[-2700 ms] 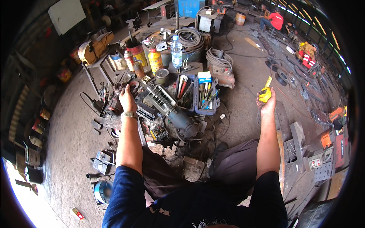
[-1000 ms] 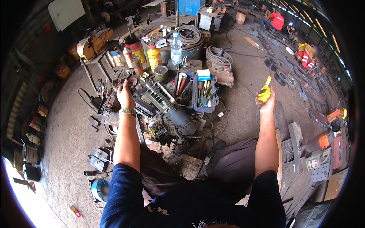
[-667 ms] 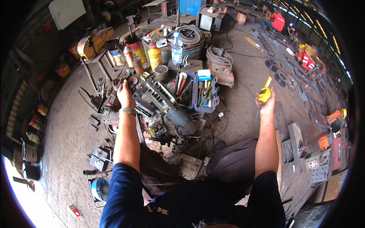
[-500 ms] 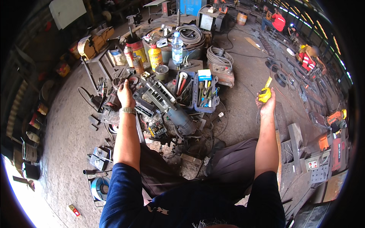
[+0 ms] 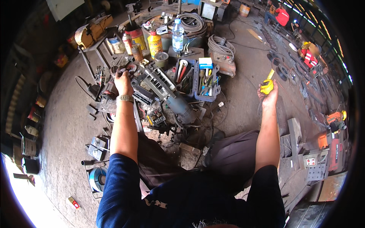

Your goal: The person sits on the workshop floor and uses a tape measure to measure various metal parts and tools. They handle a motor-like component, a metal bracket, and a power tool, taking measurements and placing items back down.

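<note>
A stained concrete workshop floor (image 5: pixel 64 125) spreads around the seated person, littered with metal parts. The right hand (image 5: pixel 269 95) grips a yellow tape measure (image 5: pixel 266 86), blade raised, out over bare floor. The left hand (image 5: pixel 123 81) clasps a dark motor part (image 5: pixel 111 90) beside a grey power tool (image 5: pixel 171 97). Beyond stand a blue toolbox (image 5: pixel 205 81), a yellow bottle (image 5: pixel 154 43) and a clear water bottle (image 5: pixel 177 35).

The picture is bright with soft daylight and looks mostly sharp. A white glare burns out the floor (image 5: pixel 23 190) at the lower left edge. The round lens bends things near the rim, and the corners are black.
</note>
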Action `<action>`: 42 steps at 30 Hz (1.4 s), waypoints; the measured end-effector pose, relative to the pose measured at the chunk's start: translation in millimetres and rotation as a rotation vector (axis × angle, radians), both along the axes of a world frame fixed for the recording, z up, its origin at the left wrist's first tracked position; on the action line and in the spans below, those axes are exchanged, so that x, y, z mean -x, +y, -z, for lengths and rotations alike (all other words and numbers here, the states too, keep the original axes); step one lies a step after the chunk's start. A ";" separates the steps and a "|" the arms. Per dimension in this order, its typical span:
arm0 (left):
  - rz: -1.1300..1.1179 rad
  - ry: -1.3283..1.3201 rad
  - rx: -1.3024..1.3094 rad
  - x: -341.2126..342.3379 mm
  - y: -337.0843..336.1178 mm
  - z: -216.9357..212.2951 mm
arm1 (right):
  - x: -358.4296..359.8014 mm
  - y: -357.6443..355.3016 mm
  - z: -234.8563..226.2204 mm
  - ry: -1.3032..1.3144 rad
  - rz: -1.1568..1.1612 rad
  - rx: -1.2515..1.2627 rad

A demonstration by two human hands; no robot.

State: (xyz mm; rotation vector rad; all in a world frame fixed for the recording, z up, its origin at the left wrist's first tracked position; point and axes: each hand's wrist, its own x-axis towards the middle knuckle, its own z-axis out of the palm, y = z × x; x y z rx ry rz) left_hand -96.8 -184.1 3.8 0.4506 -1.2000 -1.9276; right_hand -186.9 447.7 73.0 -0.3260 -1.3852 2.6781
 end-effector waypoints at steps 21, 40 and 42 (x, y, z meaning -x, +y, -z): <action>0.049 0.022 -0.102 3.2 -10.0 1.1 | 1.1 0.1 -4.0 -0.024 0.000 -0.032; -0.117 0.208 0.010 2.7 -17.5 -8.3 | 21.5 26.7 7.9 -0.039 -0.045 -0.116; -0.165 0.244 0.018 -5.2 -24.5 -14.7 | 24.4 23.4 8.4 -0.035 -0.057 -0.113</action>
